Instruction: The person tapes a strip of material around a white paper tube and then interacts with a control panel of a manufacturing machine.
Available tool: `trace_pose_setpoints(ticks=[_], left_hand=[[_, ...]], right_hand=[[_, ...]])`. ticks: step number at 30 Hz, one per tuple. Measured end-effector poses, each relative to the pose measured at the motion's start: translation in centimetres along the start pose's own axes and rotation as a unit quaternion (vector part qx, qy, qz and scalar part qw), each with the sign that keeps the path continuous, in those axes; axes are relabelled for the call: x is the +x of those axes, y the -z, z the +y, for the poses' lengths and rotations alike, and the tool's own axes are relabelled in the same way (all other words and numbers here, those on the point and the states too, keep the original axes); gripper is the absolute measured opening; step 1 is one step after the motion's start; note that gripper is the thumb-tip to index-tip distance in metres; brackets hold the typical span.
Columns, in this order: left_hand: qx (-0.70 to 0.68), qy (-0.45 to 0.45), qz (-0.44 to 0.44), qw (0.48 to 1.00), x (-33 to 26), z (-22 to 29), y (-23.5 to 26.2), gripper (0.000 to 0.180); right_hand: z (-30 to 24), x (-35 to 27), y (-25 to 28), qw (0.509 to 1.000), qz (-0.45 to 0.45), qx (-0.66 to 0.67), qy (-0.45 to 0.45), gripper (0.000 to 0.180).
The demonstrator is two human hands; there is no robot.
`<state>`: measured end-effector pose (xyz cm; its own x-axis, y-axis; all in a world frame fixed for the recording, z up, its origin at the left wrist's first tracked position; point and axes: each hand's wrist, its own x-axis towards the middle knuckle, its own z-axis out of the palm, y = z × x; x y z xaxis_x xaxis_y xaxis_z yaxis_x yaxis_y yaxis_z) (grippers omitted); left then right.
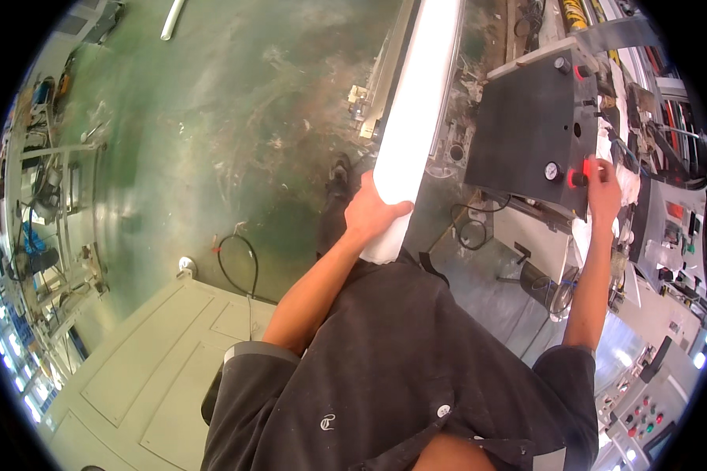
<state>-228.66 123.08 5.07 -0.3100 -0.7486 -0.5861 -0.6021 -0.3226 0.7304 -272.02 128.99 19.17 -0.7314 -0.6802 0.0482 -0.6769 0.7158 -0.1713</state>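
My left hand (pixel 375 210) is closed around the near end of a long white roll (pixel 416 118), its thumb lying across the top. The roll runs away from my body along a metal machine rail (pixel 389 71); whether it is paper, film or cloth I cannot tell. Out to the right, my right hand (pixel 603 188) has its fingers on a red knob (pixel 587 169) at the side of a dark grey control box (pixel 518 129). A round gauge (pixel 553 170) and a black knob (pixel 577 180) sit beside those fingers. The fingertips are partly hidden.
A pale cabinet (pixel 157 369) stands at the lower left. Near it a black cable loop (pixel 238 263) lies on the green floor (pixel 212 141). Metal racks (pixel 63 196) line the far left. A panel with coloured buttons (pixel 644 412) is at the lower right.
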Motion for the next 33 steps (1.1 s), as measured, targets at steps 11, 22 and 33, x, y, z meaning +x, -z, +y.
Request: trace_pose_setpoints(ticks=[11, 22, 33], left_hand=[[-0.027, 0.002, -0.015, 1.000, 0.4, -0.1, -0.2, 0.093], [-0.005, 0.004, -0.019, 1.000, 0.4, -0.3, 0.1, 0.092], [-0.017, 0.014, -0.019, 1.000, 0.1, 0.3, 0.2, 0.093]], right_hand=[[1.5, -2.4, -1.8, 0.994, 0.021, -0.044, 0.094, 0.048], [2.0, -1.2, -0.3, 0.965, -0.104, -0.017, 0.240, 0.032], [1.2, -1.0, 0.5, 0.975, -0.110, -0.111, 0.159, 0.029]])
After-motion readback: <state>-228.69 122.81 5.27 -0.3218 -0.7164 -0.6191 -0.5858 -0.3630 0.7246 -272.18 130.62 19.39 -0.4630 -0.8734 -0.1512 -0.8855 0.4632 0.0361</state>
